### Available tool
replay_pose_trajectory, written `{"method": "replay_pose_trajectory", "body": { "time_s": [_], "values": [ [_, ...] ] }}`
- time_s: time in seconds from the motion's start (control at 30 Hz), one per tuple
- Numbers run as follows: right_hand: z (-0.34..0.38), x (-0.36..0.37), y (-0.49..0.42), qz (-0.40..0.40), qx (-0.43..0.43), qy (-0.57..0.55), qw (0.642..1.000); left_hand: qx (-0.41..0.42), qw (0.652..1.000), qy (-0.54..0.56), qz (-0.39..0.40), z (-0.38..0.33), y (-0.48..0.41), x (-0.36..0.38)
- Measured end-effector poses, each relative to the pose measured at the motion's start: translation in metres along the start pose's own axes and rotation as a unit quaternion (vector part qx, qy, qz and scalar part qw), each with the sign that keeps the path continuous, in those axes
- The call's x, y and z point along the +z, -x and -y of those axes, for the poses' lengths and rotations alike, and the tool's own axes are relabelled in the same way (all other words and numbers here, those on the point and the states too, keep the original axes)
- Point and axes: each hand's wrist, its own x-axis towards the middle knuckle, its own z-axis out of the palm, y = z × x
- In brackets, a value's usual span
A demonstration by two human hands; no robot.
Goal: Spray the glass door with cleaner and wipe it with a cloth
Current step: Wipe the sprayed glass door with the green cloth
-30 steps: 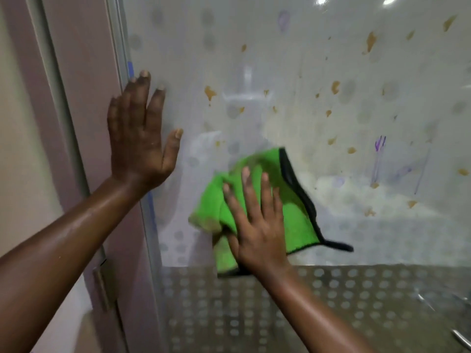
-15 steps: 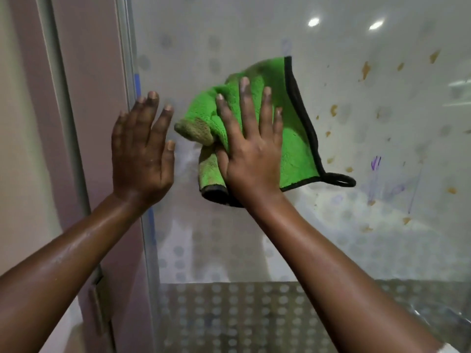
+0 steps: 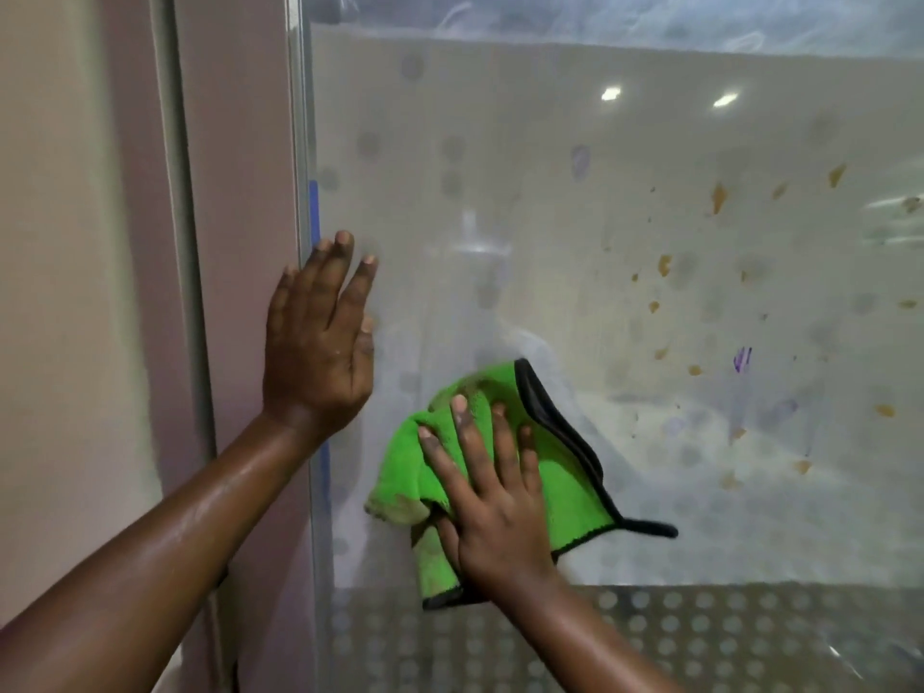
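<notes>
At the far left we see a beige wall (image 3: 60, 292), then the mauve door frame (image 3: 240, 167) running up beside the glass. Our left hand (image 3: 320, 342) lies flat with fingers spread, palm against the left edge of the glass door (image 3: 600, 242), gripping nothing. Just right of it and lower, near the door's bottom, our right hand (image 3: 492, 502) presses flat on a crumpled green microfibre cloth (image 3: 570, 492) with black trim, pinning it to the pane; its black loop pokes out to the right. Below runs a dotted frosted band (image 3: 700, 642). Toward the right edge, brownish smudges (image 3: 718, 197) and a purple mark (image 3: 742, 359) speckle the glass.
</notes>
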Motion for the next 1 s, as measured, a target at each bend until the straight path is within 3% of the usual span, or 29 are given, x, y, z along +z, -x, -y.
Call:
{"method": "replay_pose_trajectory", "body": {
  "time_s": [0.17,0.3,0.43,0.6,0.73,0.9,1.0],
  "values": [
    [-0.016,-0.042,-0.119,-0.044,0.01,0.004,0.999,0.018,0.999,0.019,0.028,0.009,-0.005,-0.019],
    [-0.024,-0.072,-0.218,-0.053,0.059,0.022,0.997,-0.021,0.999,-0.029,-0.007,0.042,-0.021,-0.031],
    [-0.001,-0.07,-0.252,-0.062,0.119,0.021,0.991,-0.035,0.999,-0.016,-0.022,0.056,-0.026,-0.024],
    [0.028,-0.039,-0.203,-0.049,-0.008,0.034,0.998,-0.023,0.997,0.05,-0.058,0.063,-0.025,-0.025],
    [0.043,-0.007,-0.115,-0.044,-0.05,-0.018,0.998,-0.012,0.999,0.016,-0.037,0.063,-0.026,-0.027],
    [0.059,0.028,0.014,0.057,-0.132,-0.011,0.989,-0.02,0.998,0.024,-0.05,0.06,-0.024,-0.026],
    [0.055,0.034,0.041,0.095,-0.186,-0.005,0.978,-0.021,0.998,0.026,-0.054,0.06,-0.024,-0.024]
  ]
}}
